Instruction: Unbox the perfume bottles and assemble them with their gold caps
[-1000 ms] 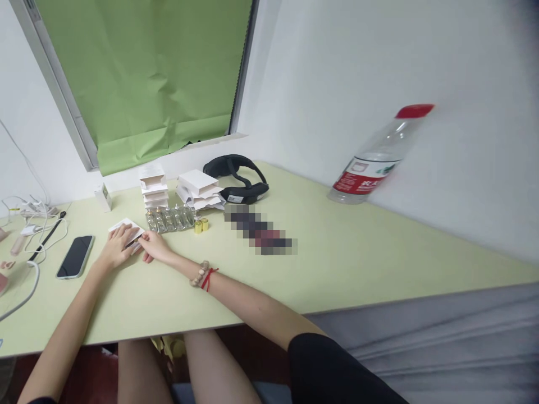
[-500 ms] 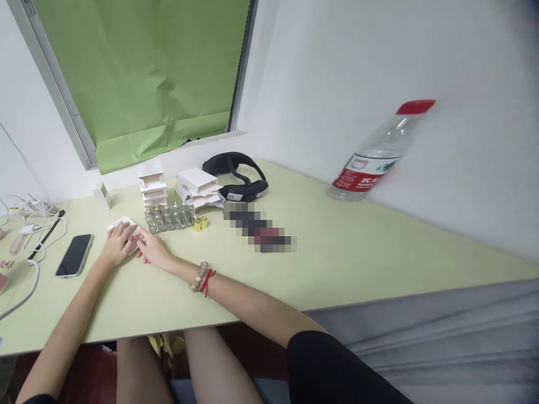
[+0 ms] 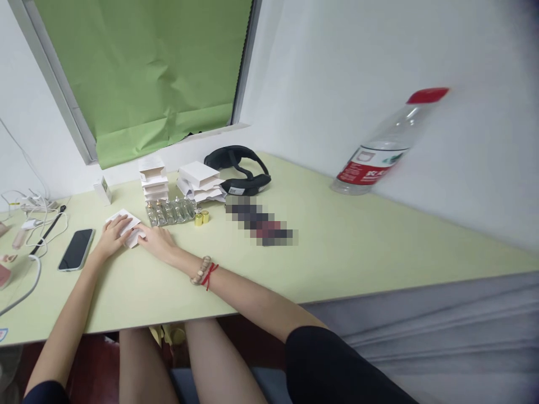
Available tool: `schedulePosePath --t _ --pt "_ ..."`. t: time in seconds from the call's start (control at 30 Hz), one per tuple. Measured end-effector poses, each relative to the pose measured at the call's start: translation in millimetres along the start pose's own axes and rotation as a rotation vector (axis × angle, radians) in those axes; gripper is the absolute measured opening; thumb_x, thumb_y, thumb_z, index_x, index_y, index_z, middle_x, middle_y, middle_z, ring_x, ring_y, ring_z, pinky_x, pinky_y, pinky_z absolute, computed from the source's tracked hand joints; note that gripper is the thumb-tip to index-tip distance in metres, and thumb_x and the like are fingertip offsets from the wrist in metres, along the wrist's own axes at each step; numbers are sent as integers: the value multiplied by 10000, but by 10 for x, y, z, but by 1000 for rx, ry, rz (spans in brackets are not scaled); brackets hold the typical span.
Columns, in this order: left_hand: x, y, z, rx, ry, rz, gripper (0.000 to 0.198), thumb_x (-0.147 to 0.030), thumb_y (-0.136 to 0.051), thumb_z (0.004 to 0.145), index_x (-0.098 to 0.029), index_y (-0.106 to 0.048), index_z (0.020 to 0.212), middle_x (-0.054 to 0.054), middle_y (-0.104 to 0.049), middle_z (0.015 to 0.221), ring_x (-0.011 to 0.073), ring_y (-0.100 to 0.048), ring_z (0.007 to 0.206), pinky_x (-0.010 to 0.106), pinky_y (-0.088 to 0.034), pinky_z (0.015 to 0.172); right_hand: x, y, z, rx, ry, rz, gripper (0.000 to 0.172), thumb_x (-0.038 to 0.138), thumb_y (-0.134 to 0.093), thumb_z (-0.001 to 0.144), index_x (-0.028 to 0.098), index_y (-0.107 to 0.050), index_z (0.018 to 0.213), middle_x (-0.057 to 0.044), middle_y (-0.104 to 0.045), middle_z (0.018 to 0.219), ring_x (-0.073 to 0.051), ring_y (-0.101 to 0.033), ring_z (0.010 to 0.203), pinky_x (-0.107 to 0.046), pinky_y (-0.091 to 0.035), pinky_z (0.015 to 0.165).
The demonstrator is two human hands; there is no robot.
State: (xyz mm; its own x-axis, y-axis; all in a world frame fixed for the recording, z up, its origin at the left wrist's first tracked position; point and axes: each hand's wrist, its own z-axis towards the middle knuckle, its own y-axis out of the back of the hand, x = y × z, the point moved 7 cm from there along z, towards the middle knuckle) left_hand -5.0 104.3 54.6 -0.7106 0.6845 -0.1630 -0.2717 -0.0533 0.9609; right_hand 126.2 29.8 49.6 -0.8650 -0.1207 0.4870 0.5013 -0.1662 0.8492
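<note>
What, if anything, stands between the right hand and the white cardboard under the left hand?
Nothing visible stands in the way. The right hand is at the edge of the white cardboard, with the left hand over it. The glass bottles are farther back, not between them.

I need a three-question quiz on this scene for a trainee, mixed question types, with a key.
1. On which wrist is the beaded bracelet?
2. True or false: two gold caps sit on the table beside the row of glass bottles.
3. What is under the fingers of the left hand?
a) the phone
b) a flat white piece
c) the black headset

Key
1. The right one, together with a red string.
2. True.
3. b; the right hand is at its near right edge.
</note>
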Motion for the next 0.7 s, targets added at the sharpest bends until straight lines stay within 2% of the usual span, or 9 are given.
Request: schedulePosePath --t 0.2,0.37,0.53,0.7 --pt "70 -19 1 -2 51 -32 480 -476 -320 972 -302 -489 1387 31 -424 1520 240 -302 1454 515 -204 1179 9 -32 -2 55 52 -57 476 251 -394 959 342 -476 1419 -65 -730 1056 -217 -679 965 -291 -473 821" --pt "36 -13 -9 -25 48 -56 469 -444 -354 963 -247 -542 1345 52 -480 1477 247 -353 1430 509 -230 1183 43 -56 -11 63 100 -90 475 240 -395 961 342 -476 1417 -71 -729 1060 -224 -681 975 -294 -469 823" --pt "-65 12 -37 -106 -14 -35 426 -408 -389 947 -210 -608 1254 92 -580 1377 233 -491 1326 420 -348 1142 64 -47 -56 89 62 -157 468 234 -381 963 304 -466 1418 -97 -732 1027 -241 -688 955 -311 -465 819" --pt "-164 -2 -71 -97 -26 59 398 -328 -363 949 -214 -578 1264 91 -575 1365 237 -471 1325 432 -354 1120 17 -46 -65 89 2 -125 379 266 -389 965 269 -554 1307 -92 -734 1015 -240 -684 968 -310 -456 818"
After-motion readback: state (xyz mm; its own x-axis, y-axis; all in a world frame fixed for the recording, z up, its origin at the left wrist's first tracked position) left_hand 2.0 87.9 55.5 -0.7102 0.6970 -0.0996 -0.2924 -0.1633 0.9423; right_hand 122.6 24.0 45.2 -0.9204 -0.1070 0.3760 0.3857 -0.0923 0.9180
